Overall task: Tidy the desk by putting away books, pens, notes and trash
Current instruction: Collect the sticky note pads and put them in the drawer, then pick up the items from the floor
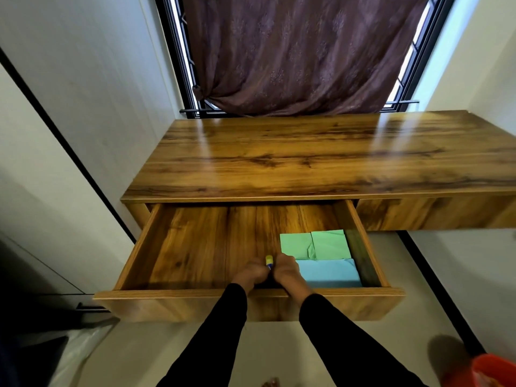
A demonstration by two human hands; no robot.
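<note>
Wooden desk [307, 155] under curtained window, open drawer [195, 247] at centre, green and blue notes [321, 258] inside, left hand [251, 272] and right hand [287, 270] curled together around a pen [269, 262].

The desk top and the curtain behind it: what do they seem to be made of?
The desk top looks like wood or a wood-grain laminate with a glossy finish: dark grain streaks and bright window reflections show on it. The curtain seems a thin brown woven fabric with a faint floral pattern; it hangs in soft folds.

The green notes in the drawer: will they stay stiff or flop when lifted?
The green notes look thin and one is creased, so probably floppy and light. They lie flat on the drawer floor, so they would likely slide easily if pushed.
</note>
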